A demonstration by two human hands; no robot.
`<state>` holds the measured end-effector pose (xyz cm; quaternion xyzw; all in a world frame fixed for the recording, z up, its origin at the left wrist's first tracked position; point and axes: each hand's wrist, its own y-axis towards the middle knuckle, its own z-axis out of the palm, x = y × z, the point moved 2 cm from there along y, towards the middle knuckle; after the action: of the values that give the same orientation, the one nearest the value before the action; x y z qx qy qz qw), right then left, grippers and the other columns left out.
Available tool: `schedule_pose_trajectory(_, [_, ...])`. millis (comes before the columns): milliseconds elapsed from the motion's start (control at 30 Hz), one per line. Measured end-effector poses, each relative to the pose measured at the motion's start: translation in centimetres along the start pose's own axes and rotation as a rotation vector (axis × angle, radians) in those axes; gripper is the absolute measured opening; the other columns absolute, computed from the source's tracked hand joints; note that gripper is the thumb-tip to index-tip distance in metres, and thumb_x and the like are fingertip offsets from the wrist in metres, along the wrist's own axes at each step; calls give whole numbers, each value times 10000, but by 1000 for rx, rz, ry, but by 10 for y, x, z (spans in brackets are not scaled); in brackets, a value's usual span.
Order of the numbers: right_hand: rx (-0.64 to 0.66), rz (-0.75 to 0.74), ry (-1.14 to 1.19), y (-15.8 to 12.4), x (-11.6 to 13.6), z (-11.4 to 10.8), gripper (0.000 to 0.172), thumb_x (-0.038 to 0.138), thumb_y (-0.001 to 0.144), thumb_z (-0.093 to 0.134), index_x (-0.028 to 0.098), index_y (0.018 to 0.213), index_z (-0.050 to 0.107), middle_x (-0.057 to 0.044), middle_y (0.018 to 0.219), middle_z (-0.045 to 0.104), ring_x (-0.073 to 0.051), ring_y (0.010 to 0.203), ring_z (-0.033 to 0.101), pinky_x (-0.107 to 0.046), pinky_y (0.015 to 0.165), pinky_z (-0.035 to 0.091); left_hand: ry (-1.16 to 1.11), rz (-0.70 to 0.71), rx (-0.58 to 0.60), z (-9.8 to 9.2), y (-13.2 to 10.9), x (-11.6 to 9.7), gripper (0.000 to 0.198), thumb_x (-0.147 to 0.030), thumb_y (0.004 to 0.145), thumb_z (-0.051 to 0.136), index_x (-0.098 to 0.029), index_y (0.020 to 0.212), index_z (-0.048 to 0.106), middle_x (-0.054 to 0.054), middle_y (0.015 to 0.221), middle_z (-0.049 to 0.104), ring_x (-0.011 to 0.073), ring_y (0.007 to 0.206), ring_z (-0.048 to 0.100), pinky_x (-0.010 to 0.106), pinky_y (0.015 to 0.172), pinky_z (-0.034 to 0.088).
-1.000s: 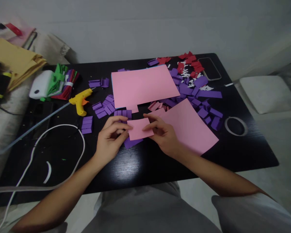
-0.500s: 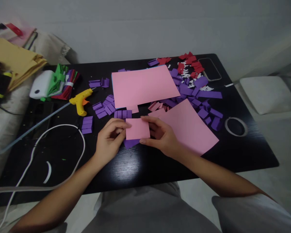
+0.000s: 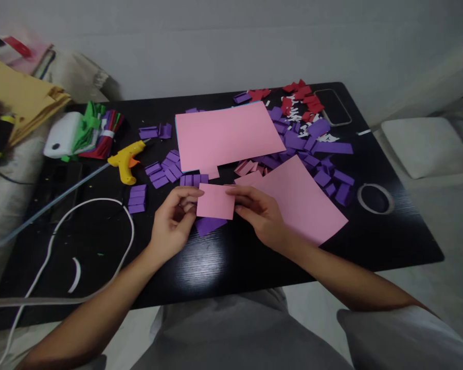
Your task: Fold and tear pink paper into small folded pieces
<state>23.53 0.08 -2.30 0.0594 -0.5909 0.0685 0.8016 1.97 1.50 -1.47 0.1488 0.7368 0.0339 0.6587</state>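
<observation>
A small pink paper rectangle (image 3: 216, 202) is held up between both hands, above the middle of the black table. My left hand (image 3: 176, 217) pinches its left edge, fingers curled behind it. On the right edge, my right hand (image 3: 261, 213) grips with thumb and fingers. Under the small rectangle lies a purple paper piece (image 3: 209, 226), partly covered. Beyond the hands a large pink sheet (image 3: 229, 134) rests over a blue one. Another pink sheet (image 3: 303, 200) lies beside my right hand, partly beneath the forearm.
A yellow glue gun (image 3: 126, 160) lies at the left, near a white cable (image 3: 133, 226). Folded purple pieces (image 3: 322, 149) and red scraps (image 3: 303, 95) are piled at the right, with a tape roll (image 3: 375, 199) nearer the right edge.
The small pink rectangle has tilted slightly and shifted a little up and left. My right thumb has moved from below its lower edge to its right edge.
</observation>
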Motion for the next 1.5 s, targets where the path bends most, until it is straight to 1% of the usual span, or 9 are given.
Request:
schedule_pose_trajectory(300, [29,59,129,1,-2,1,391,241,802,893,306,1169,773,-22,1219,778,-213,1169,734,-413,1079,605,-30,-8,80,-3,2,-8,199,-214,948,707,-219,1143,747,66,1105,688,157,886,698,267,767,572])
schedule_pose_trajectory(467, [-33,113,27,1,-4,0,250,373,866,849,288,1098,809,-22,1120,801,-209,1100,750,-420,1053,614,-11,-134,26,-1,3,-7,141,-329,969,718,-199,1023,729,21,900,712,123,693,696,241,677,560])
schedule_pose_trajectory(600, [-98,114,13,3,-7,-1,244,454,836,861,274,995,817,1,987,798,-187,958,762,-395,962,655,28,-171,10,0,3,-4,171,-358,961,735,-196,929,691,-18,711,688,112,615,671,214,627,513])
schedule_pose_trajectory(833, [-91,130,73,4,-7,1,252,444,800,893,257,919,772,19,886,743,-163,877,740,-382,931,670,45,-233,17,-3,3,-2,239,-426,970,715,-199,900,683,-15,704,684,130,616,672,246,647,514])
schedule_pose_trajectory(967, [-77,137,56,3,-6,1,249,398,814,890,248,940,736,-8,997,750,-182,985,737,-394,990,643,-3,-238,23,-1,4,-2,240,-439,952,732,-201,940,701,8,832,701,133,624,673,272,644,537])
schedule_pose_trajectory(1133, [-47,102,52,4,-8,1,454,302,754,932,278,1126,673,-31,1215,735,-207,1108,720,-436,1058,604,22,-105,-11,1,5,-4,183,-381,931,763,-205,900,723,75,1199,712,189,996,706,310,839,576])
schedule_pose_trajectory(1200, [-41,99,40,5,-10,1,527,285,743,934,294,1189,653,-30,1190,733,-214,1117,713,-431,1026,616,41,-90,-18,2,5,-2,151,-363,951,745,-215,925,728,55,1088,742,176,985,692,286,839,557])
schedule_pose_trajectory(1300, [-25,117,32,5,-12,1,538,279,763,914,298,1224,637,-37,1192,732,-221,1143,705,-421,999,620,63,-106,-54,0,3,0,153,-373,961,738,-221,970,726,5,847,713,134,773,659,242,716,525])
schedule_pose_trajectory(1500, [-9,162,62,4,-11,1,604,265,742,920,306,1255,605,-24,1158,752,-214,1068,735,-445,1006,612,-29,-156,-139,-1,4,-2,281,-488,951,734,-225,973,636,-29,777,649,118,626,595,273,690,547])
